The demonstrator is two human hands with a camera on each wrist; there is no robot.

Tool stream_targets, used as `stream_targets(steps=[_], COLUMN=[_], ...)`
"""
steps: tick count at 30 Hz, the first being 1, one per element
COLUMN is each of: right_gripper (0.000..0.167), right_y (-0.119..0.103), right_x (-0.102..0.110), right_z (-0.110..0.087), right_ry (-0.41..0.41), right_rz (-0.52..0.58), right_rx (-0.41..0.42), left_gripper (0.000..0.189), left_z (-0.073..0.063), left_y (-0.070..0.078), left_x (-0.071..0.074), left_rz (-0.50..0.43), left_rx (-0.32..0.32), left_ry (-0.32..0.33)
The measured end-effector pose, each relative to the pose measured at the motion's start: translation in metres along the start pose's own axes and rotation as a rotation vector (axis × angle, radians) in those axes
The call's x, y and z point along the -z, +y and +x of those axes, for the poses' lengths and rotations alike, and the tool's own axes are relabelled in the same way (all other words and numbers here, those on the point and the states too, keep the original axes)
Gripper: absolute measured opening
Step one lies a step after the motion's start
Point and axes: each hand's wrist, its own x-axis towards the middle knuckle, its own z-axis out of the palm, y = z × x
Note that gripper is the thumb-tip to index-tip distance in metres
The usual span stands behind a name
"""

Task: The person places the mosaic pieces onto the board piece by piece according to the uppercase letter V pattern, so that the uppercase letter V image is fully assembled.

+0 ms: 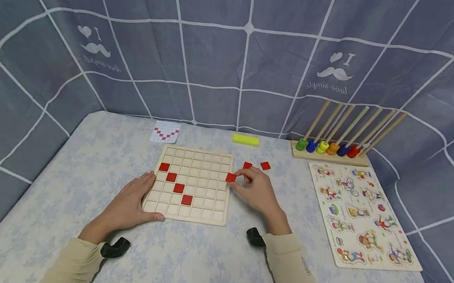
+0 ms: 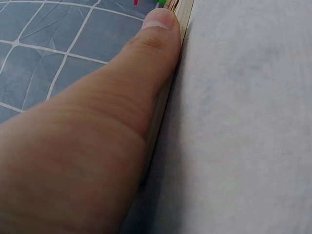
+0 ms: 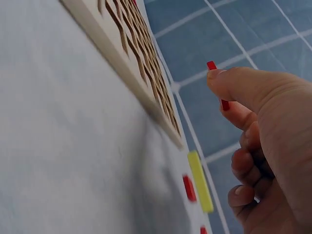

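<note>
A wooden grid board (image 1: 210, 181) lies on the table with four-sided recesses; several red square tiles, including this one (image 1: 186, 200), sit in it along a diagonal. My left hand (image 1: 129, 205) rests at the board's near left corner, fingers along the left side and thumb (image 2: 158, 29) against the front edge. Between thumb and index finger my right hand (image 1: 261, 193) pinches a red tile (image 3: 211, 65), raised over the board's right edge. Two more red tiles lie just beyond that hand, one (image 1: 266, 165) in full sight and another (image 1: 247, 165) partly covered by it.
Behind the board are a pattern card (image 1: 165, 132) with red squares in a V and a yellow bar (image 1: 246, 140). On the right stand a peg rack (image 1: 330, 157) with coloured beads and a picture puzzle board (image 1: 363, 217). A grey curtain (image 1: 211, 55) borders the table.
</note>
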Motion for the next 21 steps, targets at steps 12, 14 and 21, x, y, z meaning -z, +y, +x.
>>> stream_targets(steps=[12, 14, 21], right_gripper=[0.021, 0.022, 0.022], right_y=[-0.029, -0.03, -0.032], right_x=[-0.03, -0.035, -0.046], right_z=[0.006, 0.006, 0.003], right_ry=[-0.056, -0.072, -0.131], right_rz=[-0.003, -0.001, -0.026], right_rx=[0.103, 0.096, 0.091], left_gripper=[0.124, 0.125, 0.125], left_z=[0.0, 0.001, 0.002], left_y=[0.001, 0.001, 0.001], left_x=[-0.002, -0.003, -0.001], left_rz=[-0.001, 0.0, 0.005], left_rx=[-0.006, -0.005, -0.004], left_ry=[0.013, 0.007, -0.002])
